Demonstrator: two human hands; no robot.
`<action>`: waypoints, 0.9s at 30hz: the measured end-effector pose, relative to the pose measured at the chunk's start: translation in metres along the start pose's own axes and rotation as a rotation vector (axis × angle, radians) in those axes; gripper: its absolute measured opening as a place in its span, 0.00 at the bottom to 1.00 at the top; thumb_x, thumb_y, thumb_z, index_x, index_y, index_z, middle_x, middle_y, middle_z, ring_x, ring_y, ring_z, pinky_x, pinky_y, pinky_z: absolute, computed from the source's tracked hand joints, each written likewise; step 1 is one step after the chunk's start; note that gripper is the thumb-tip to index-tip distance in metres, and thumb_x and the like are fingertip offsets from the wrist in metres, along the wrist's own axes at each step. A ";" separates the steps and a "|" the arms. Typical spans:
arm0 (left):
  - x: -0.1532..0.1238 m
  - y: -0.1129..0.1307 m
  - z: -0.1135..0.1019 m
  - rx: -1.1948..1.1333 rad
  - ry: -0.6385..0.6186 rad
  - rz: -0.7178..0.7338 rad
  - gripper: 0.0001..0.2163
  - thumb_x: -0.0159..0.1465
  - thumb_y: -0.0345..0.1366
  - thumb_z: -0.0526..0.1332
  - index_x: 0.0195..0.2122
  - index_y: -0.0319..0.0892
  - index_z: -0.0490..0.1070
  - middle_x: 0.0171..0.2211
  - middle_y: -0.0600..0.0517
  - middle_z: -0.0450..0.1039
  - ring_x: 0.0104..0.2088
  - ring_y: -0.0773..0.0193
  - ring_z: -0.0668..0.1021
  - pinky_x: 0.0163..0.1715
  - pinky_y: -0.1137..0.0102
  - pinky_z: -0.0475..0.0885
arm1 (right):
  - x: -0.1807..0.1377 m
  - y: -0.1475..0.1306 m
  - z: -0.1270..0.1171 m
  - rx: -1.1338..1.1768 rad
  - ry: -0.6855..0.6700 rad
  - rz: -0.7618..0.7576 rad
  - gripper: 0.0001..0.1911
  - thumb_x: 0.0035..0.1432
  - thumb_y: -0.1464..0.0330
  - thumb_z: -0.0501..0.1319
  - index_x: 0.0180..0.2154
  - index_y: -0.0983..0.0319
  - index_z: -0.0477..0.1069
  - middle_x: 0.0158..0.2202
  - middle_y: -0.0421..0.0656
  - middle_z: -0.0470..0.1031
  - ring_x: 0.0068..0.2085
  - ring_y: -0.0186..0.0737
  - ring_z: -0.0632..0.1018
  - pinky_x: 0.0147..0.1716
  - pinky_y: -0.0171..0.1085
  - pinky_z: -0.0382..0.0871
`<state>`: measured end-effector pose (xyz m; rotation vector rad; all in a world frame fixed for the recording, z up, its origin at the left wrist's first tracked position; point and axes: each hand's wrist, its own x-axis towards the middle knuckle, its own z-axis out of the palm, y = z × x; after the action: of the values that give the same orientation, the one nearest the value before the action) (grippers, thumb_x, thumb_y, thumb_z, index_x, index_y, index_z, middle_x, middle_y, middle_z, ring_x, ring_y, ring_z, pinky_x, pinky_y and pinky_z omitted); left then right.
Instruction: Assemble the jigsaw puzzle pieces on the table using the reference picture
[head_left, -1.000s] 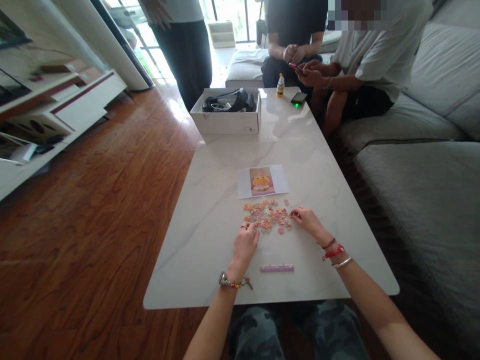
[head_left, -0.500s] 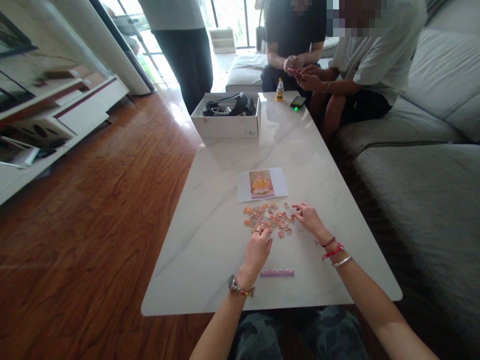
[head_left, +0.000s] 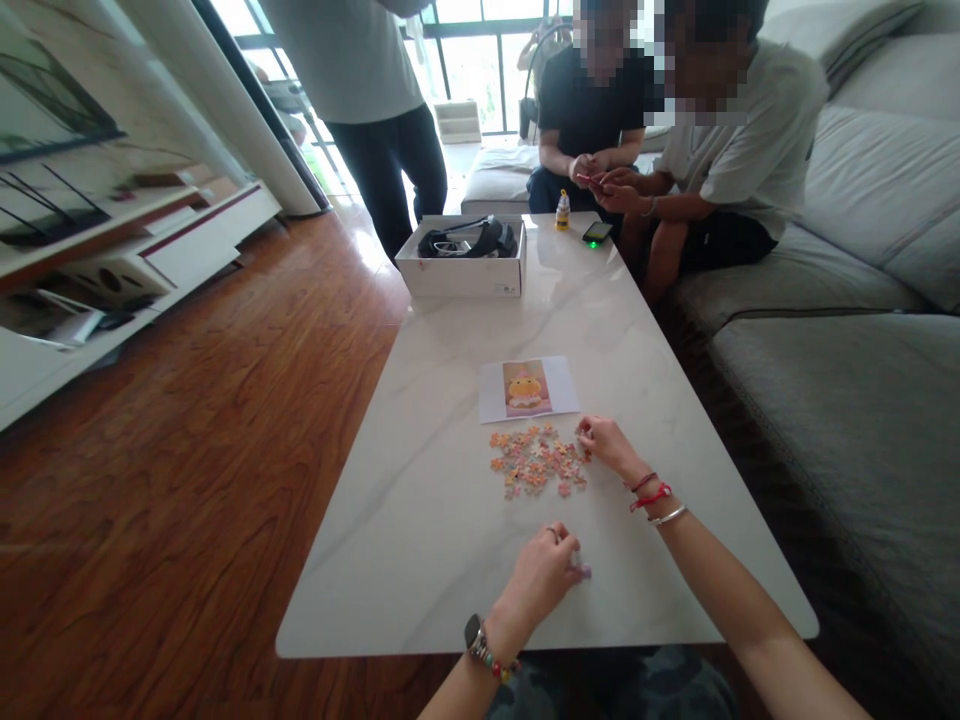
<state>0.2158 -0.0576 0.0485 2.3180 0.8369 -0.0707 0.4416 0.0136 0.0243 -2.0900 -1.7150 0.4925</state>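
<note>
Lilac shows at the fingertips of your left hand (head_left: 546, 568), where one end of a small, smooth-looking purple object (head_left: 586, 573) pokes out to the right; your curled fingers hide the rest, so its long axis can't be read, and you cannot tell whether they grip it or only rest over it. That hand is the nearer of your two to the object, low on the glossy white marble-patterned counter (head_left: 420, 440). Straight ahead of it, across a stretch of counter, lie the loose orange-and-pink jigsaw pieces (head_left: 536, 458) in a flat scatter. Your right hand (head_left: 609, 446) is much the closer one to them: its fingers are drawn narrow at the right edge of the scatter, covering a little of that side, and whether a piece sits between the tips is too small to tell. Just beyond the pieces lies a white paper sheet (head_left: 564, 383) printed with a yellow figure (head_left: 526, 388), its near right corner just beside your right fingertips. Farther out, well apart from both hands, are an open white cardboard box (head_left: 461, 280) with a black strapped device (head_left: 499, 238) inside, a small yellow-and-clear bottle (head_left: 562, 213) and a dark flat gadget showing a green light (head_left: 597, 233).
</note>
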 end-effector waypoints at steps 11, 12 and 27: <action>0.007 -0.008 -0.008 -0.050 0.030 -0.083 0.10 0.52 0.34 0.59 0.37 0.46 0.66 0.38 0.52 0.66 0.36 0.65 0.70 0.37 0.71 0.66 | -0.002 -0.003 -0.001 0.581 0.017 0.176 0.08 0.43 0.68 0.56 0.30 0.64 0.66 0.24 0.40 0.71 0.23 0.33 0.73 0.22 0.32 0.66; 0.010 -0.010 -0.013 -0.043 0.059 -0.105 0.10 0.53 0.33 0.58 0.38 0.46 0.66 0.39 0.51 0.65 0.37 0.64 0.70 0.38 0.70 0.66 | -0.003 -0.005 -0.002 0.671 -0.004 0.193 0.10 0.44 0.67 0.55 0.31 0.64 0.65 0.24 0.39 0.71 0.23 0.33 0.73 0.19 0.31 0.65; 0.046 -0.062 -0.030 0.205 0.503 -0.234 0.29 0.49 0.33 0.62 0.53 0.51 0.55 0.54 0.48 0.51 0.54 0.51 0.57 0.48 0.58 0.61 | -0.071 -0.038 0.025 0.821 -0.203 0.110 0.09 0.43 0.65 0.59 0.30 0.62 0.68 0.21 0.37 0.69 0.21 0.30 0.69 0.17 0.29 0.62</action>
<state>0.2110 0.0220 0.0247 2.4537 1.4063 0.3548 0.3838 -0.0474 0.0236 -1.5559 -1.1769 1.2304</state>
